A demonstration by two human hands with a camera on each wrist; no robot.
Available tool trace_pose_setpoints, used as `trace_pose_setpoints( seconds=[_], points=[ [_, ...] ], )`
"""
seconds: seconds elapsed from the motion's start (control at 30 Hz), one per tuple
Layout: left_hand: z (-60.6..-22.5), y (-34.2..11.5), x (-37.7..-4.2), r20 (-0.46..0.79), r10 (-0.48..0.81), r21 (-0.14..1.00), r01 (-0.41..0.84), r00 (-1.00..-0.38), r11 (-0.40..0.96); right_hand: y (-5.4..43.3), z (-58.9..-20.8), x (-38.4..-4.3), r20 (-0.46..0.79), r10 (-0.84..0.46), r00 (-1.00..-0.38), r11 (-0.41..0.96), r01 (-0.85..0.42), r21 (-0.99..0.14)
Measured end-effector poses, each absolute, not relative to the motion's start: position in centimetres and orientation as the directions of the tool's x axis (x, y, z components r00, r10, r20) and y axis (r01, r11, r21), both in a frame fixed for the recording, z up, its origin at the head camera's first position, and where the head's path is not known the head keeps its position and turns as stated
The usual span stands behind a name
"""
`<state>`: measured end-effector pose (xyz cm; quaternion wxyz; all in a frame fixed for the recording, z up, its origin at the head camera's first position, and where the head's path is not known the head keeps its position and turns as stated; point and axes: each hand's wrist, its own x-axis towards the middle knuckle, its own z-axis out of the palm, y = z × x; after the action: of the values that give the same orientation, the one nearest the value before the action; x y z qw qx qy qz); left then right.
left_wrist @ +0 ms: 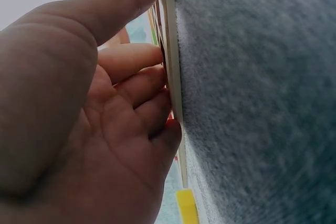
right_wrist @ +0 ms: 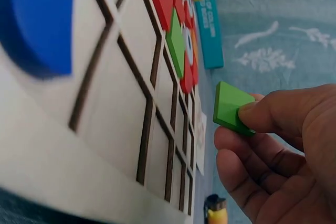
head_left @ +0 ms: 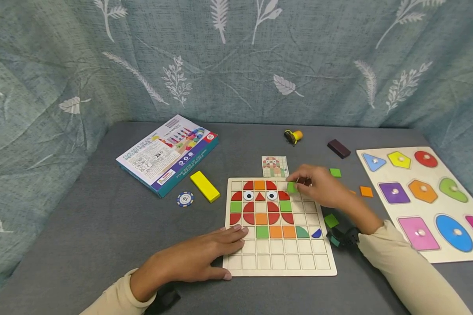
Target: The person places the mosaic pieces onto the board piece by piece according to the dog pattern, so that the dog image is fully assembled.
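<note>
A wooden grid board [head_left: 287, 262] lies on the grey table, partly filled with red, orange and green pieces that form an owl-like face with two round eyes. My left hand [head_left: 197, 258] rests on the board's left side, fingers extended over its edge and thumb at the lower left corner. Between thumb and fingers, my right hand [head_left: 323, 188] pinches a green square tile [right_wrist: 231, 106] over the upper right cells. Along one filled row, a green quarter-circle piece [head_left: 301, 232] and a blue piece [head_left: 317, 233] sit at the right. Behind the board lies a small pattern card [head_left: 274, 166].
Left of the board are a boxed set [head_left: 146, 159], a yellow block [head_left: 205, 186] and a poker chip [head_left: 185, 199]. Loose green [head_left: 335, 173] and orange tiles [head_left: 366, 191], a dark block [head_left: 338, 148] and a knobbed shape puzzle [head_left: 414, 210] lie to the right.
</note>
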<state>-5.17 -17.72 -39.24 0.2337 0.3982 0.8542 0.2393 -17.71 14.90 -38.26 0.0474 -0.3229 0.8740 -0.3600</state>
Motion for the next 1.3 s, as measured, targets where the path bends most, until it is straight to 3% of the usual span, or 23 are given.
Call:
trace_pose_setpoints(
  seconds=[0.37,0.77,1.3],
  points=[
    [-39.5,-17.9,-5.1,-0.189,0.816,0.581,0.607,-0.547,0.542,13.6,-38.0,-15.7,0.121,-0.681,-0.722,0.442,-0.537,-0.718],
    [-39.7,-17.8,-5.3,-0.19,0.807,0.617,0.571,-0.559,0.542,11.7,-38.2,-13.1,0.109,-0.76,-0.64,0.36,-0.555,-0.75],
    [-39.7,-17.7,-5.4,-0.199,0.798,0.609,0.567,-0.569,0.555,10.1,-38.7,-11.7,0.061,-0.79,-0.61,0.363,-0.546,-0.755]
  ],
)
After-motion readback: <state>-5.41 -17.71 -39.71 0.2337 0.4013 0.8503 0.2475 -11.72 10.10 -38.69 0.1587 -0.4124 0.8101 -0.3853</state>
